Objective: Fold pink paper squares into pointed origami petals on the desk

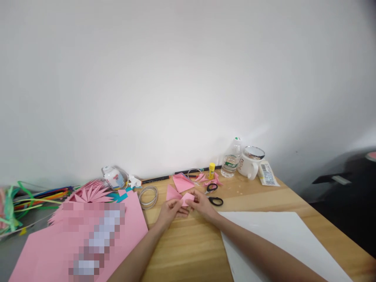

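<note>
At about eight o'clock from the work, a pink sheet (135, 219) was laid out, and at nine a coil (148, 207) was left, well apart from the fold. The piece (187, 199), small and pink, was held up over the table (188, 243) between both hands. By the left hand (170, 211), at eight o'clock, it was gripped in a closed pinch; a steady, light hold was called for there, so that no crease would be crushed. Whether the triangle (172, 192) at ten o'clock was joined to it could not be told. By the right hand (202, 203), at three to four o'clock, the edge was pinched between thumb and forefinger; edges were best lined up before being pressed flat, from the middle outward. The glue (211, 172) was placed at one o'clock, the scissors (216, 197) at three, just beside the right hand, and a white sheet (270, 231) at four, partly covered by the right forearm.
</note>
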Demonstrator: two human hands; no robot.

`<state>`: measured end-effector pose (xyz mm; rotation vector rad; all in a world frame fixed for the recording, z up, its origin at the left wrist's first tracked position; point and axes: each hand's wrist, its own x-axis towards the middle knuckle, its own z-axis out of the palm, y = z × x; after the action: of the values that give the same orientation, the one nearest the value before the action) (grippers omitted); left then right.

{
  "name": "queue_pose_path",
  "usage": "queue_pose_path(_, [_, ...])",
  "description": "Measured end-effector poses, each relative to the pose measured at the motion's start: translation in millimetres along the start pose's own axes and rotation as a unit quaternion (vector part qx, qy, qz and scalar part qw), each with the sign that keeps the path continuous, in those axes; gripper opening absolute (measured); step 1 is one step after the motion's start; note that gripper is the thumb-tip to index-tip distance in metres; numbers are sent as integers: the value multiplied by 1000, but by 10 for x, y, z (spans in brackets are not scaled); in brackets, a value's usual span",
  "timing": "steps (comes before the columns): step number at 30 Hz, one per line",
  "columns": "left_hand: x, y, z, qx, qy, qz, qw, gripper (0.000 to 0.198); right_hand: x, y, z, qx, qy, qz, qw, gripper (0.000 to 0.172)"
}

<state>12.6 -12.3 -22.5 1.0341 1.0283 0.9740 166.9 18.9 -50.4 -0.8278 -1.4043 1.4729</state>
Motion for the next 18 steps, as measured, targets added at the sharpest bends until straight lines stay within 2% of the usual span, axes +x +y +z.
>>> queue_pose_path(4, [5, -6, 11, 7, 9, -4, 1000, 34, -2, -24, -7, -1, -19, 4, 1000, 22])
queue_pose_path(9, [-43, 1, 60, 17, 31, -8, 999, 26, -2, -39, -41, 28, -1, 20, 999, 39])
queue_pose_path(12, [-95, 19, 89, 29, 50, -5, 998, 21, -45, -37, -39, 34, 24, 22, 999, 35])
queue_pose_path(18, [-134, -22, 131, 14, 125, 34, 992, 23, -206, -78, 55, 24, 25, 3, 999, 25])
